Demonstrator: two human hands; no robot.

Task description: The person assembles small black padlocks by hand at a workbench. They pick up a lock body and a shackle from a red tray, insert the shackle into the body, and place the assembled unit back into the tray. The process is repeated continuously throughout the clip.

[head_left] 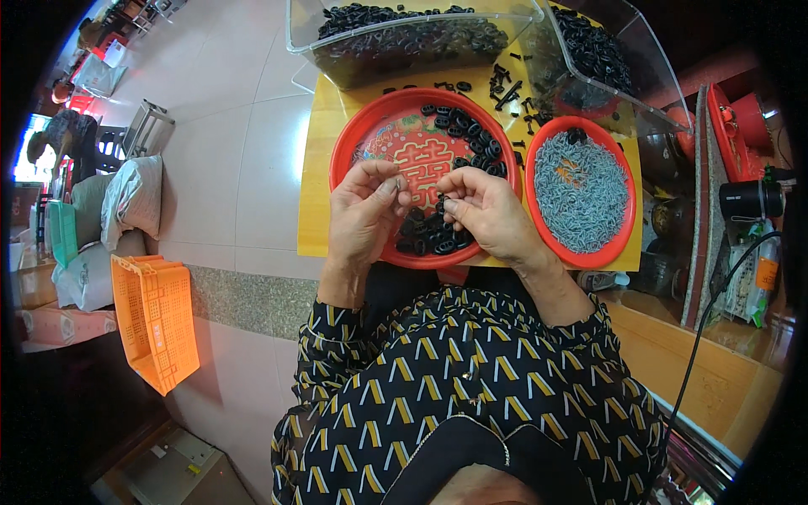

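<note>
Both my hands are over a round red tray (pixel 341 139) with a patterned bottom. My left hand (pixel 364 210) is closed in a pinch, thumb against forefinger; whatever sits between the fingertips is too small to name. My right hand (pixel 490 212) pinches too, a short way to the right, with a bit of black showing by its fingertips. Small black oval parts with holes (pixel 480 143) lie along the tray's right side, and more black parts (pixel 429 236) are heaped below my hands. To the right, a red oval tray (pixel 621 227) holds many small silver metal pieces (pixel 581 198), seemingly screws.
Two clear plastic bins (pixel 421 38) (pixel 648 105) of black parts stand at the yellow table's (pixel 316 227) far side. Loose black pieces (pixel 507 94) lie between bins and trays. An orange crate (pixel 156 320) and stuffed sacks (pixel 133 202) are on the floor at left.
</note>
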